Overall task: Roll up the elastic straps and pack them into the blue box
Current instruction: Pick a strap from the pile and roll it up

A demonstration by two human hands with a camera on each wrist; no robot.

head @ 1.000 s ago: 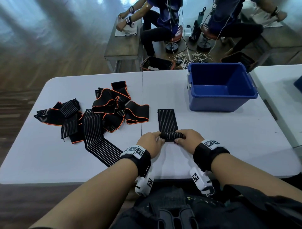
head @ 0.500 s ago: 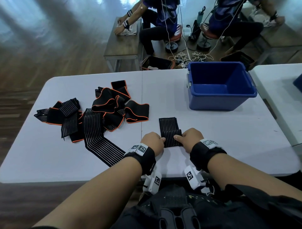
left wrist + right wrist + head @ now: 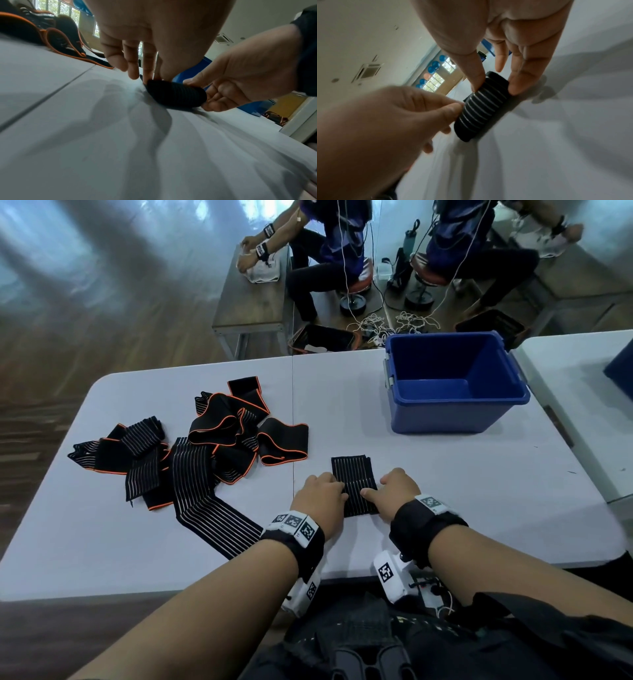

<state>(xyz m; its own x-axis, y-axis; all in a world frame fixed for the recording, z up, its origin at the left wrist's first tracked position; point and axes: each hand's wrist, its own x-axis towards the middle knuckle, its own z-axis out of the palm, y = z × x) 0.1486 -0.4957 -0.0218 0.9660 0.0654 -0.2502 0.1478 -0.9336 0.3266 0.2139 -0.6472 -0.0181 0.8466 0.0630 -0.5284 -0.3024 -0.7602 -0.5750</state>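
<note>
A black elastic strap with thin white stripes lies in front of me, its near part wound into a roll (image 3: 359, 498) and a short flat tail (image 3: 351, 467) stretching away. My left hand (image 3: 329, 494) pinches the roll's left end, and my right hand (image 3: 380, 491) pinches its right end. In the right wrist view, thumb and fingers (image 3: 513, 86) clamp the roll (image 3: 481, 106). The left wrist view shows the roll (image 3: 175, 94) resting on the table. The blue box (image 3: 455, 412) stands at the far right, and only its blue floor shows inside.
A heap of loose black straps (image 3: 205, 446) with orange edging and white stripes covers the left half of the white table (image 3: 445, 491). A second white table (image 3: 582, 405) adjoins on the right. People sit at benches beyond the far edge.
The strap's flat tail has grown shorter and its far end has come toward me. Both hands, still on the roll, have shifted slightly nearer the table's front edge.
</note>
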